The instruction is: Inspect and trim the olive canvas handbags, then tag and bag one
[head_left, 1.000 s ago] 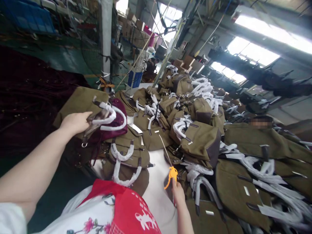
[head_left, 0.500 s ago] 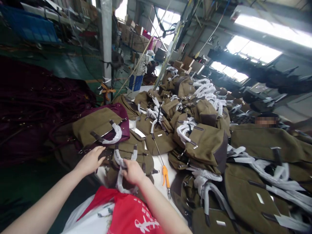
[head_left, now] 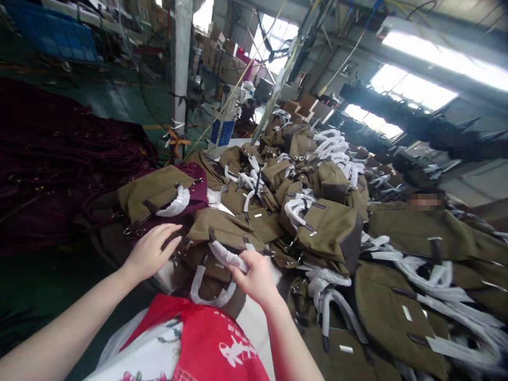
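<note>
In front of me lies an olive bag (head_left: 222, 227) with dark trim and two handles wrapped in white plastic. My right hand (head_left: 254, 272) is closed round the upper wrapped handle (head_left: 228, 255). The other wrapped handle (head_left: 212, 300) hangs in a loop nearer my red apron. My left hand (head_left: 153, 251) is at the bag's left side, fingers apart, with nothing visible in it. Just beyond that hand, an olive bag (head_left: 153, 190) with a wrapped handle lies against maroon fabric.
Many olive bags (head_left: 329, 233) are piled ahead and to the right. A maroon heap (head_left: 59, 159) lies at the left. A metal post (head_left: 181, 69) stands beyond the bags, near a blue crate (head_left: 222, 132). A person's head (head_left: 426, 200) shows behind the right-hand bags.
My right hand has moved right and slightly up with the handle, and the bag's top has spread over the white surface. The orange air gun is no longer visible. My left hand has shifted slightly.
</note>
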`<state>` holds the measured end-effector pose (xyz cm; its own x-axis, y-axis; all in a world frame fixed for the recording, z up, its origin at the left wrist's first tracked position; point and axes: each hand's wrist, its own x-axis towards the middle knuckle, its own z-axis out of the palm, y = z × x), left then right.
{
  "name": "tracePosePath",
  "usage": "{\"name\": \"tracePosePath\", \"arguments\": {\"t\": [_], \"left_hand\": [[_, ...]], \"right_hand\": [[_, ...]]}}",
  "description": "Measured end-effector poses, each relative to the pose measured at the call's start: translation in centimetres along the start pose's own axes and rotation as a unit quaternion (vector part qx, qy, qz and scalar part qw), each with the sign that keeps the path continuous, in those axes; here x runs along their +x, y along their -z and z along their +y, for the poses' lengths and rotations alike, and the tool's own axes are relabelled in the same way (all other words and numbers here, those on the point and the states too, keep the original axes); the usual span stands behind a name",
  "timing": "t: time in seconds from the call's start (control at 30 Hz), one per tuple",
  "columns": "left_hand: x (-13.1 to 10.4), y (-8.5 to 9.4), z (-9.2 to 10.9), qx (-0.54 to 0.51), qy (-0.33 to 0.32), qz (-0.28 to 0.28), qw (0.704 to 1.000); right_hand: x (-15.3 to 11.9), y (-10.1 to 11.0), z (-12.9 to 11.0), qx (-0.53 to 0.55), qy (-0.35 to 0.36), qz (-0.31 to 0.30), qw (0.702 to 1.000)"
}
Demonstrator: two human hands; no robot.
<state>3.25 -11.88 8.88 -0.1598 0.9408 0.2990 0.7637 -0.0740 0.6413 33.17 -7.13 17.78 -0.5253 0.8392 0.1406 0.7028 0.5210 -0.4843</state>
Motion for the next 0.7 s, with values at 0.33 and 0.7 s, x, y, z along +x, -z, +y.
{"name": "tracePosePath", "arguments": {"t": [0.33, 0.7], "left_hand": [[5.2, -6.6, 13.2, -0.143, -0.18, -0.536, 0.812], [0.0, -20.4, 16.2, -0.297, 0.103, -0.476, 0.821]], "right_hand": [[-7.6, 6.2, 4.3, 0.19, -0.092, 0.041, 0.977], [-12.9, 3.4, 0.7, 0.018, -0.139, 0.137, 0.981]]}}
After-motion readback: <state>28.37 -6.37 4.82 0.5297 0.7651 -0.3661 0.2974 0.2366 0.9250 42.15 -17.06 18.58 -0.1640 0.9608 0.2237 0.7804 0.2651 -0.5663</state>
